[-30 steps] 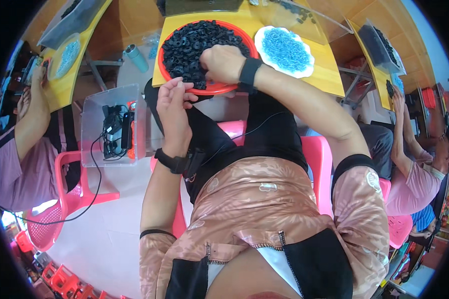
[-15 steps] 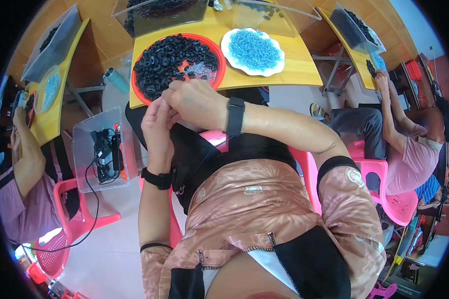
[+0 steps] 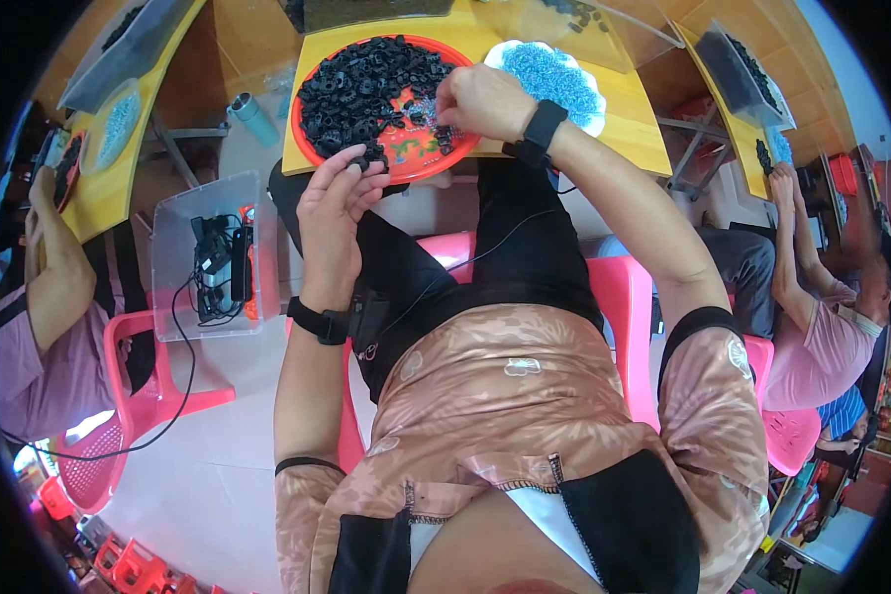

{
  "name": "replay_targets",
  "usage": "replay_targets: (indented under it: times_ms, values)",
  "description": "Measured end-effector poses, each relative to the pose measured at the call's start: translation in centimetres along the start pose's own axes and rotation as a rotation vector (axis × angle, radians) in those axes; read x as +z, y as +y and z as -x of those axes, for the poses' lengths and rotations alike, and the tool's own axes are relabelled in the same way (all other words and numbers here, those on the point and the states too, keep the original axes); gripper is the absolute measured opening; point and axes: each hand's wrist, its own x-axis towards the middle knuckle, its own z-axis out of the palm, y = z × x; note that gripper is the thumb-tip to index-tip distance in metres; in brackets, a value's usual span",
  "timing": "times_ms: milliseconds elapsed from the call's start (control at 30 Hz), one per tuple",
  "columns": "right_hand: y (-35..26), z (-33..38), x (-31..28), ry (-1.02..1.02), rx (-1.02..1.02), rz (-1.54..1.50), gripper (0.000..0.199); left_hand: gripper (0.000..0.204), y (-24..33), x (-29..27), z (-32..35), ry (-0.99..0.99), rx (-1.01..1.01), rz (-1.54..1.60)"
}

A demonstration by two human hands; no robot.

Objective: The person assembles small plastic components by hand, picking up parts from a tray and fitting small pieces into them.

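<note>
A round red tray (image 3: 307,148) is heaped with small black plastic parts (image 3: 361,94), with small clear pieces (image 3: 421,111) scattered on its right side. My left hand (image 3: 335,213) is at the tray's near left edge, palm up. Its thumb and fingers are curled together, with a small black plastic part (image 3: 371,158) at the fingertips. Over the right side of the tray, my right hand (image 3: 485,102) points its bent, closed fingers down at the clear pieces. Whatever lies between those fingertips is hidden.
Beside the tray, a white scalloped plate (image 3: 596,124) holds blue-tinted clear pieces on the yellow table (image 3: 629,139). Clear bins (image 3: 653,30) stand at the back. A plastic box (image 3: 168,262) of cables sits on the floor at left. People (image 3: 817,307) work at tables on both sides.
My hands were together at the tray's near edge and have parted. The right moved right over the clear pieces; the left stayed near the left edge. The view has shifted slightly.
</note>
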Motion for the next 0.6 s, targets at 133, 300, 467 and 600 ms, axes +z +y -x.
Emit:
replay_targets:
  times_ms: [133,300,467,600]
  values:
    - [-1.2,-0.7,0.8,-0.041,0.059,0.054,0.017,0.032,0.1,0.0,0.1,-0.008,0.002,-0.021]
    - [-1.5,-1.0,1.4,-0.006,0.042,0.108,0.022,0.026,0.2,0.5,0.2,0.015,0.023,0.019]
    - [-0.6,-1.2,2.7,0.023,-0.013,0.098,0.02,0.021,0.0,0.6,0.1,-0.01,0.028,0.044]
    - [-0.6,-1.1,2.5,0.086,-0.04,0.008,0.017,0.024,-0.1,0.0,0.0,-0.019,0.018,0.047]
